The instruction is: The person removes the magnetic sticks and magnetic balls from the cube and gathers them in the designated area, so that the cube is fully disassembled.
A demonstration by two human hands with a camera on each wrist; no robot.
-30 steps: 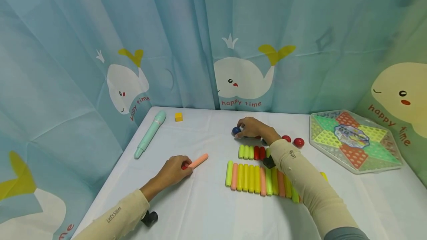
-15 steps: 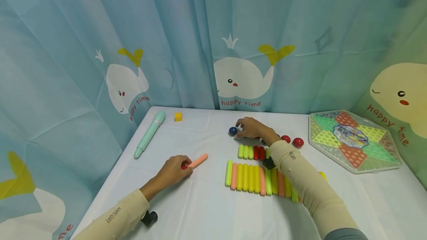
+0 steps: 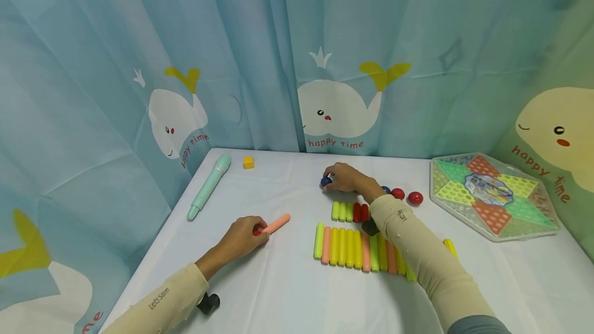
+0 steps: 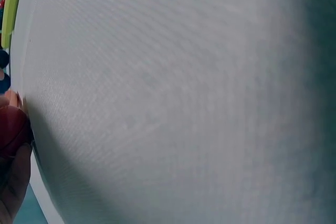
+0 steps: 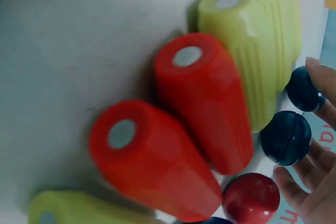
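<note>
Near the far middle of the white table (image 3: 287,293), just beyond a short row of stubby pegs (image 3: 350,212), the person's right hand (image 3: 345,178) curls its fingertips around a dark blue ball (image 3: 326,181). The right wrist view shows this closely: two red pegs (image 5: 199,103) and pale green pegs (image 5: 252,51) lie side by side, with two dark blue balls (image 5: 286,137) and a red ball (image 5: 251,199) just beside the fingers (image 5: 315,182).

Right of that short row, behind the right forearm, two more red balls (image 3: 407,196) rest on the cloth, close together. On the near side of the short row lies a longer row of sticks (image 3: 352,248) in green, yellow and pink, touching one another; the right sleeve crosses its right end.

Well to the left of the short row, the left hand (image 3: 241,235) rests on the table, fingers curled around a pink stick (image 3: 276,224) with a red ball (image 3: 257,230) at its gripped end. The left wrist view shows mostly blurred cloth, with the red ball (image 4: 11,127) at the edge.

Further left of the short row lies a mint-green pen (image 3: 209,186), and beside its far end a small yellow cube (image 3: 248,162). Far right of the row sits a hexagonal Chinese checkers board (image 3: 492,195). A whale-print curtain (image 3: 325,66) hangs behind.
</note>
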